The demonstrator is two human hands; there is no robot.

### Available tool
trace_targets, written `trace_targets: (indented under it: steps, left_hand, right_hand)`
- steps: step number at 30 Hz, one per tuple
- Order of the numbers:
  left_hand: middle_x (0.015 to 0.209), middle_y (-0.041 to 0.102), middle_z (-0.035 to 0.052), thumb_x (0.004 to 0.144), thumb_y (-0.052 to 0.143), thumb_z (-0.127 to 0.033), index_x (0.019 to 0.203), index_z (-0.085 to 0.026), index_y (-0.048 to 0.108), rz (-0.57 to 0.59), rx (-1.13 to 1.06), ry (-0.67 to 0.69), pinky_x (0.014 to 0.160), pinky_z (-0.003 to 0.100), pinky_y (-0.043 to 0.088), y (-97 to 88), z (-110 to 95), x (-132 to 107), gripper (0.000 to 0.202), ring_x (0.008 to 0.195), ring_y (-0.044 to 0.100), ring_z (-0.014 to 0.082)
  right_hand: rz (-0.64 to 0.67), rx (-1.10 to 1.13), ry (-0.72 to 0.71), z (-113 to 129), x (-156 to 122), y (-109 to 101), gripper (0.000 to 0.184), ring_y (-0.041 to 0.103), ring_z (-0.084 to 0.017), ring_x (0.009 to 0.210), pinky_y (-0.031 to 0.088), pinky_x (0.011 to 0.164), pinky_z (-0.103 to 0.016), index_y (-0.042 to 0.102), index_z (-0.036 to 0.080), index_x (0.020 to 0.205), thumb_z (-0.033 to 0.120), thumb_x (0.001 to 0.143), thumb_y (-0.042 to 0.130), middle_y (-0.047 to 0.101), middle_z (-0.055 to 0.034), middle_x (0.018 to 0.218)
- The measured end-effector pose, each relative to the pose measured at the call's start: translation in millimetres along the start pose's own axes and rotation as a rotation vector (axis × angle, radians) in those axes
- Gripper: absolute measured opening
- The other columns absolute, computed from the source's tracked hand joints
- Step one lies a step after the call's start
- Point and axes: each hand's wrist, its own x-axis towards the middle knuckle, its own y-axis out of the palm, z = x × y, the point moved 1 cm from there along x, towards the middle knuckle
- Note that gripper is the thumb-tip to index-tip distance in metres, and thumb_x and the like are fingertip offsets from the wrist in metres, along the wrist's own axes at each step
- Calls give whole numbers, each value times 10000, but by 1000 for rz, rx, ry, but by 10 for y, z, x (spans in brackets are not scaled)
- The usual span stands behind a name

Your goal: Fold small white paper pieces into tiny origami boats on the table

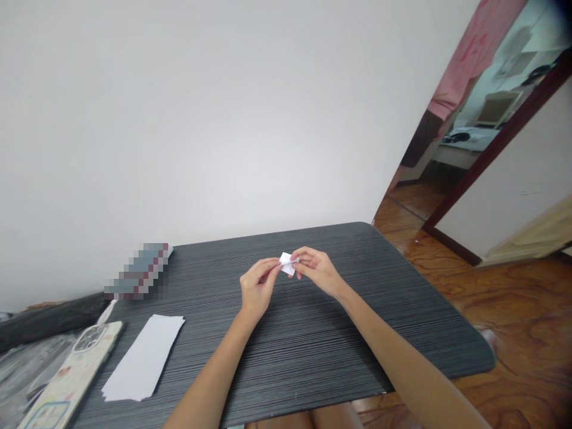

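A small piece of folded white paper (pixel 286 263) is held above the dark table, between both hands. My left hand (pixel 259 286) pinches its left side with thumb and forefinger. From the right, my right hand (pixel 319 271) grips the opposite side, its fingers partly behind the paper. The paper has crossing creases and a raised ridge toward the right. Parts of it are hidden by the fingertips.
On the dark striped table (pixel 357 256), a stack of white paper sheets (pixel 143 357) lies at left. Beside it are a phone in a patterned case (pixel 71 375) and a blurred book-like object (pixel 140 271). A white wall (pixel 223 119) stands behind; a doorway opens at right.
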Motion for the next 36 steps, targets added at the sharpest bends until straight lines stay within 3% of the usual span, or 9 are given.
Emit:
trace_targets:
  steps: [9, 15, 32, 36]
  left_hand:
    - [852, 639, 70, 738, 558, -254, 786, -159, 648, 14, -155, -123, 702, 300, 515, 23, -6, -10, 140, 781, 599, 170]
    - [842, 648, 68, 709, 590, -249, 769, -135, 623, 1, -286, -256, 761, 306, 499, 53, 23, -6, 133, 797, 611, 169]
    - [729, 640, 49, 619, 653, -236, 761, -111, 608, -10, -351, -455, 643, 263, 502, 77, 93, 10, 194, 645, 612, 138]
    - [713, 630, 37, 606, 659, -221, 744, -107, 609, -10, -340, -487, 632, 239, 486, 81, 102, 16, 186, 624, 597, 119]
  right_hand:
    - [-119, -23, 3, -16, 17, 7, 260, 489, -83, 504, 423, 461, -231, 552, 150, 654, 368, 589, 679, 581, -9, 643]
    - [-128, 30, 19, -53, 23, -27, 345, 563, -119, 604, 445, 520, -233, 522, 178, 868, 267, 584, 696, 608, 1, 676]
    - [-132, 60, 102, -100, 28, -65, 235, 580, -116, 656, 465, 675, -267, 618, 140, 791, 196, 578, 697, 618, -7, 680]
    - [-108, 72, 82, -112, 31, -58, 230, 572, -99, 634, 458, 637, -237, 621, 140, 822, 179, 602, 679, 614, 1, 672]
